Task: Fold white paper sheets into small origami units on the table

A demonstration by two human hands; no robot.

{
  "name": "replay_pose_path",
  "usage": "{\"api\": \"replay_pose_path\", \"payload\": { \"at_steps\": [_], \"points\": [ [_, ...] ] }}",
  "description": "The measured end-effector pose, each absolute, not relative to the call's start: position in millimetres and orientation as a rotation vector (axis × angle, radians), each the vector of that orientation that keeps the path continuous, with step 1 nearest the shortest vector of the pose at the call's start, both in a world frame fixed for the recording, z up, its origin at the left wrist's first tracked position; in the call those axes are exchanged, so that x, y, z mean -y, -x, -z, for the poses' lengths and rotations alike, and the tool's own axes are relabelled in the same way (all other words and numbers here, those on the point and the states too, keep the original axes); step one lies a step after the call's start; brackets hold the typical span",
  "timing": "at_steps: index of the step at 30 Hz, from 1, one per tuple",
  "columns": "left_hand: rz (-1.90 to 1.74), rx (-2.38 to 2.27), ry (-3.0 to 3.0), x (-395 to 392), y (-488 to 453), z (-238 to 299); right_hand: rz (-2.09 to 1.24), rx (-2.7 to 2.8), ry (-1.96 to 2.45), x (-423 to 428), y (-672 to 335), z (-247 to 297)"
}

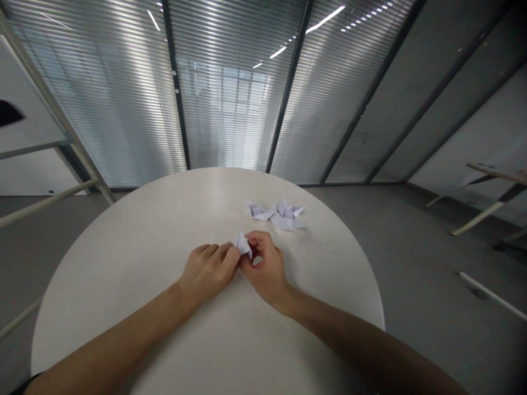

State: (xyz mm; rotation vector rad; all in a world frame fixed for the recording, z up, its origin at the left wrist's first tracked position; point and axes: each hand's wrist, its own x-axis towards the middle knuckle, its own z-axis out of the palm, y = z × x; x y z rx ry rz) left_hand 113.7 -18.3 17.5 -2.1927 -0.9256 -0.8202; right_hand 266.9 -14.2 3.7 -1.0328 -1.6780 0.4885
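A small piece of folded white paper (242, 244) with a pointed top is between my two hands, over the middle of the round table. My left hand (212, 269) is closed on its left side, the thumb pressed against the paper. From the right, my right hand (265, 269) pinches its lower right edge, with thumb and fingers curved round a gap. My fingers cover the lower part of the paper. Just beyond my right hand lie several folded white paper boats (287, 220), close together and touching or overlapping.
The white round table (135, 241) fills the space before me. Behind it stands a glass wall with blinds (230, 99). A whiteboard frame (78, 153) is at the left. Another table (498, 173) with angled legs stands at the far right on grey floor.
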Motion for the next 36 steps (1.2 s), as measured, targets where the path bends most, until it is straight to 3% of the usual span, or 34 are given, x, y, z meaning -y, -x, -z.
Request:
{"api": "replay_pose_path", "payload": {
  "at_steps": [16,24,32,36],
  "points": [
    [0.987,1.336,2.419,5.5,-103.5,-7.2,-0.184,1.975,0.611,15.4,-274.2,-6.2],
    [1.264,1.568,2.446,15.4,-115.0,-12.4,0.069,1.99,0.717,15.5,-272.4,-5.2],
    [1.239,1.273,2.432,17.8,-117.6,-2.9,0.331,1.91,0.749,10.4,-273.1,-1.6],
    [1.29,1.191,2.394,19.5,-119.0,-7.4,0.304,1.887,0.751,11.1,-274.4,-7.8]
  ]
}}
